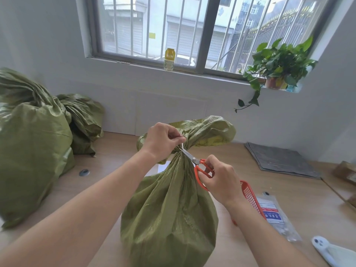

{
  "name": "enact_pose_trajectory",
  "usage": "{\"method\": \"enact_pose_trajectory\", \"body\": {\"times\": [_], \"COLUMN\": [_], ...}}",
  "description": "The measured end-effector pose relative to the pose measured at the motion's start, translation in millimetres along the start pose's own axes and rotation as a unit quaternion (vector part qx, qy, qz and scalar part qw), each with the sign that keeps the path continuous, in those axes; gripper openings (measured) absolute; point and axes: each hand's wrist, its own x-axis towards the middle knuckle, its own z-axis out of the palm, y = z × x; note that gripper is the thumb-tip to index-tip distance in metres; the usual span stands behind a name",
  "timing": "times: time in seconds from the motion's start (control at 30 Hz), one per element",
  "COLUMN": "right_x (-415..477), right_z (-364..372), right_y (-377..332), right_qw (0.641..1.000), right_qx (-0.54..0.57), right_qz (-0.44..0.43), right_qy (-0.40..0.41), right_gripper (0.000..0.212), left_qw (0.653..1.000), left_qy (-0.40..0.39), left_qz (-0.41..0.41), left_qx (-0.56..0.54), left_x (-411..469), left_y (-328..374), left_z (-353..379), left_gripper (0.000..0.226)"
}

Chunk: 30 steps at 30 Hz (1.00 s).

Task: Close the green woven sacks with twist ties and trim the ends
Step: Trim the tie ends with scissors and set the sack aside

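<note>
Two hands work on one sack. The left hand pinches the loose end of a thin white tie with thumb and finger, just above the neck of the green sack. The right hand has its fingers in the loops of the orange scissors. The blade tips are right at the tie, close to the neck.

This sack stands in the middle of the table, by the near edge. Its neck is pulled in tight and the tie goes round it, so I think the closing part is done here. The long end is not cut off yet, so the trim is the step in hand.

Two more green sacks sit at the left edge of the table. Their tops look bunched up, but I cannot see any ties on them, so I cannot tell if they are finished.

An orange basket lies just past the right arm. Beside it, toward the near right corner, is a clear plastic packet. Its label has a blue band with white letters and a red outline, but the letters are too blurry to read. A yellow bottle stands on the window sill, and its label is too small to read too.
</note>
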Motion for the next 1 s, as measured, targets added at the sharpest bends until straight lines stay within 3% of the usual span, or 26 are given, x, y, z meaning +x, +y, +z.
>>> {"method": "enact_pose_trajectory", "body": {"times": [1.0], "right_x": [1.8], "right_z": [5.8], "right_y": [1.9], "right_qw": [1.0], "right_qx": [0.004], "right_qz": [-0.006], "right_qy": [-0.004], "right_gripper": [0.024], "left_qw": [1.0], "left_qy": [0.008], "left_qz": [-0.003], "left_qx": [-0.001], "left_x": [4.9], "left_y": [-2.7], "left_z": [2.4], "left_gripper": [0.01]}}
